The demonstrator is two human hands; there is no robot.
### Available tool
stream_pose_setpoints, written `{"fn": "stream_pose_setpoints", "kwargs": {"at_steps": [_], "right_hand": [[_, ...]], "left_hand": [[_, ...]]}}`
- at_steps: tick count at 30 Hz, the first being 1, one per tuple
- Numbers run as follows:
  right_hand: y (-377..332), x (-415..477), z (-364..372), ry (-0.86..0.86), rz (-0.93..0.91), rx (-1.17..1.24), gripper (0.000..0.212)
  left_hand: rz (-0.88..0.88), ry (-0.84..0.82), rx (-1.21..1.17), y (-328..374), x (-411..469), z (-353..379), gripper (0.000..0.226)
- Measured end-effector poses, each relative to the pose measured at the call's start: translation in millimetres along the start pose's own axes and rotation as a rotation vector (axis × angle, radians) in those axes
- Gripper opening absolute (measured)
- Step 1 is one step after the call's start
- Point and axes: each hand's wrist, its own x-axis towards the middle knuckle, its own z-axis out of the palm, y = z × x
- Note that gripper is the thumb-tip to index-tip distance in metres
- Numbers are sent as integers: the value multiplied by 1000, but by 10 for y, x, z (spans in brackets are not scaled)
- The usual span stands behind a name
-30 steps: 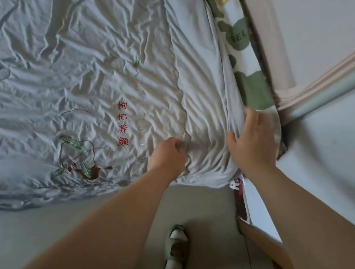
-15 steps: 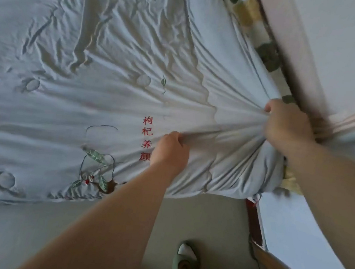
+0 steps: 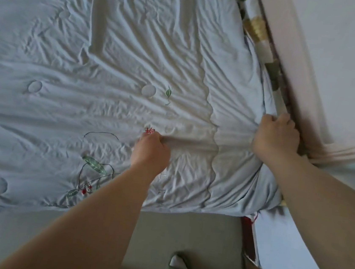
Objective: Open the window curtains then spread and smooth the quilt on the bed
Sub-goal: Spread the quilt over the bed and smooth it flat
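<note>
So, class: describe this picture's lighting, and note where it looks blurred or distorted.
Head view: soft, even daylight with no glare; creases in the quilt cast gentle shadows. Head view: motion blur smears the wall trim beside the right hand. Head view: the wide lens stretches the forearms toward the lower corners.

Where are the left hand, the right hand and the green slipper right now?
left hand [image 3: 151, 151]: head view, back of the hand, gripping a fold of the quilt [image 3: 115, 50].
right hand [image 3: 275, 137]: head view, back of the hand, gripping the quilt's edge.
green slipper [image 3: 177, 264]: head view, its upper strap.
</note>
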Motion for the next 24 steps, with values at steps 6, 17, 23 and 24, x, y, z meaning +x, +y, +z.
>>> {"fn": "stream_pose_setpoints", "kwargs": {"at_steps": [6, 17, 23, 24], "right_hand": [[-102, 136, -69, 57, -47, 46, 34], [-287, 831, -175, -32, -160, 56, 42], [-540, 1285, -257, -102, -112, 171, 47], [-583, 1371, -258, -109, -104, 177, 48]], "left_hand": [[56, -1, 43, 94, 214, -38, 35], [99, -152, 144, 457, 1034, -95, 55], [125, -162, 193, 706, 1430, -217, 28], [120, -159, 179, 746, 1494, -241, 24]]}}
